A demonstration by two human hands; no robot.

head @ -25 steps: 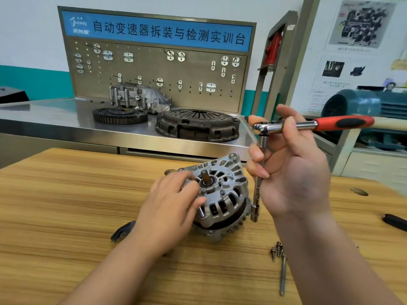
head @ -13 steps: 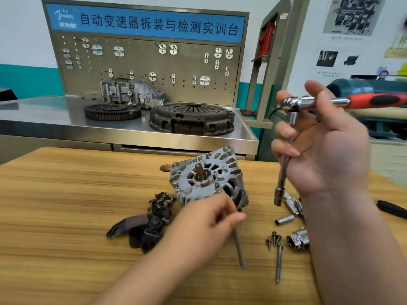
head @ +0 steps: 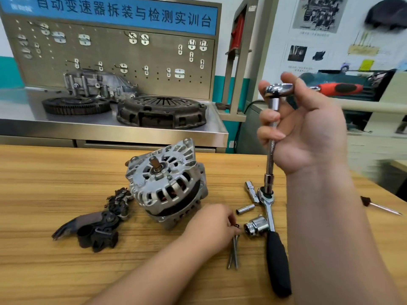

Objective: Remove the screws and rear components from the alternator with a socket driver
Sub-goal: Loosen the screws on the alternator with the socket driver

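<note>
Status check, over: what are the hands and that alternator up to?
Left hand pinches long screws at table. Right hand holds socket driver raised. Alternator sits untouched. Spare ratchet, sockets lie at its right.

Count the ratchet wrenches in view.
2. The red-handled ratchet is held up in the right hand. The black-handled ratchet lies on the wooden table, right of the alternator. Another could be hidden behind the right forearm.

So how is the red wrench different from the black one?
The red-handled ratchet is held up in the right hand; the black-handled ratchet lies flat on the table. The red one's handle points sideways, the black one's toward the person. Both have shiny metal heads.
</note>
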